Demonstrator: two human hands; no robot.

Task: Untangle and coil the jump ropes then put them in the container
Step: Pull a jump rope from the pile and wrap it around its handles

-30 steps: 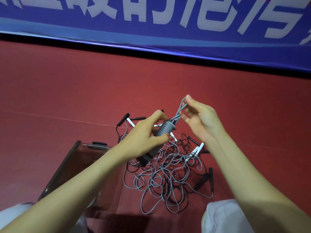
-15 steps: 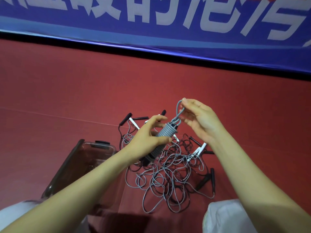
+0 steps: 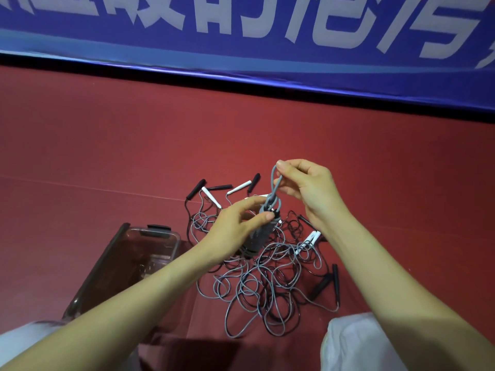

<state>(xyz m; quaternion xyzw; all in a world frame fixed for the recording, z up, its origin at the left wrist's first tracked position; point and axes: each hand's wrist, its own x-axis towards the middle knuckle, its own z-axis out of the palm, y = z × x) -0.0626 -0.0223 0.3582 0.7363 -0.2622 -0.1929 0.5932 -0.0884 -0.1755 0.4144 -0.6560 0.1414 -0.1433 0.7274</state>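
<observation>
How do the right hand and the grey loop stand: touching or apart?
Touching. The head view shows the right hand pinching the grey loop at its top between thumb and fingertip.

Left hand (image 3: 235,226), right hand (image 3: 308,188): pinch grips.

One head-worn wide-angle camera looks forward and down, close over the left hand (image 3: 235,226) and right hand (image 3: 308,188), red floor (image 3: 107,145) beyond.

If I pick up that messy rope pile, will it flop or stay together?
Likely floppy: the rope pile has thin cords lying in loose curls. It would probably lift as one clump, since its loops cross each other.
</observation>
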